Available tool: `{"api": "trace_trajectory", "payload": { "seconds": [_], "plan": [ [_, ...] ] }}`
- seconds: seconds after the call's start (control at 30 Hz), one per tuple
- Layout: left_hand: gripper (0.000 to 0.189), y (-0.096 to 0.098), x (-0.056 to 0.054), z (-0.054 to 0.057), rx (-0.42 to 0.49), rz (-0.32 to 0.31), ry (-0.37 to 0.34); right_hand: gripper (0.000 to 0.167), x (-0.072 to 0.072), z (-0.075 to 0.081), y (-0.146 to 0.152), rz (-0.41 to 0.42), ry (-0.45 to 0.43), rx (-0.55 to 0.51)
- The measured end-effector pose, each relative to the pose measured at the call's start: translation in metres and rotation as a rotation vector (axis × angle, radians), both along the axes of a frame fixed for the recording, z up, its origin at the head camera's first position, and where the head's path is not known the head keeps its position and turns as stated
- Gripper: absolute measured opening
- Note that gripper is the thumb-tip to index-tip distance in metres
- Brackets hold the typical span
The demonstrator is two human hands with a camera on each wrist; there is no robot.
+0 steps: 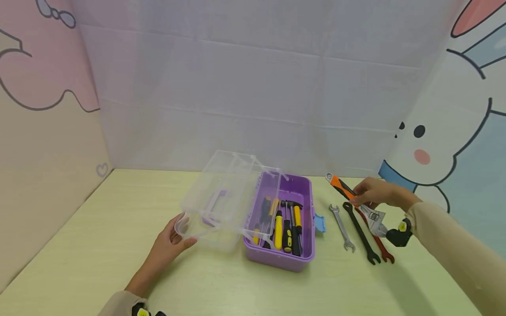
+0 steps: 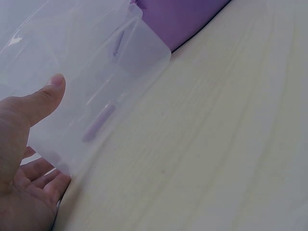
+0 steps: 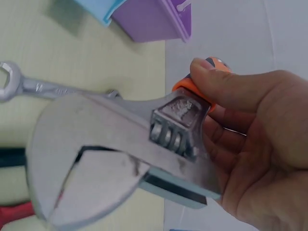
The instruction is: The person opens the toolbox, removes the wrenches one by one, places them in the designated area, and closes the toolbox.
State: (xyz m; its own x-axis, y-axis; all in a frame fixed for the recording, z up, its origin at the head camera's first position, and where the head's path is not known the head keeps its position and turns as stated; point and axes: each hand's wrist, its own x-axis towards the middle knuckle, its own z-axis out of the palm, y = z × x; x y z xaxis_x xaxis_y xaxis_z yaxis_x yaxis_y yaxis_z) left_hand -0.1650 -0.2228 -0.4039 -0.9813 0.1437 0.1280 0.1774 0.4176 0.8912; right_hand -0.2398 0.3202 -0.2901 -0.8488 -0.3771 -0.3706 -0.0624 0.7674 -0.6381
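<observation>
My right hand (image 1: 375,192) holds an adjustable wrench (image 1: 345,189) by its orange-and-black handle, above the table's right side. In the right wrist view, the metal head (image 3: 96,120) points away from the hand, its jaws nearly together. My left hand (image 1: 168,241) grips the near-left corner of the clear plastic lid (image 1: 209,197); in the left wrist view the thumb lies over it and the fingers curl behind its edge. This lid is swung open to the left of a purple toolbox (image 1: 278,260). Screwdrivers (image 1: 278,232) and a hammer (image 1: 293,203) lie inside, partly seen through the lid.
Right of the toolbox lie a silver wrench (image 1: 342,228), a black wrench (image 1: 361,235) and a red wrench (image 1: 382,251), below the right hand. A blue latch (image 1: 320,223) sticks out from the box's right side. White cloth (image 1: 245,87) hangs behind the table.
</observation>
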Motion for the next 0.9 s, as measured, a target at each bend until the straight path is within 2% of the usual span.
{"api": "trace_trajectory", "payload": {
  "seconds": [0.27,0.63,0.9],
  "plan": [
    [0.076,0.0,0.0,-0.001,-0.017,0.002,-0.008,0.019,0.008,-0.013,0.025,-0.052,-0.024,0.013],
    [0.079,-0.004,0.002,0.004,-0.056,-0.003,-0.007,0.021,0.016,-0.022,0.043,-0.129,-0.065,0.021],
    [0.077,-0.001,0.001,0.004,-0.043,-0.008,-0.009,0.025,0.024,-0.03,0.061,-0.137,-0.066,0.003]
  ]
}}
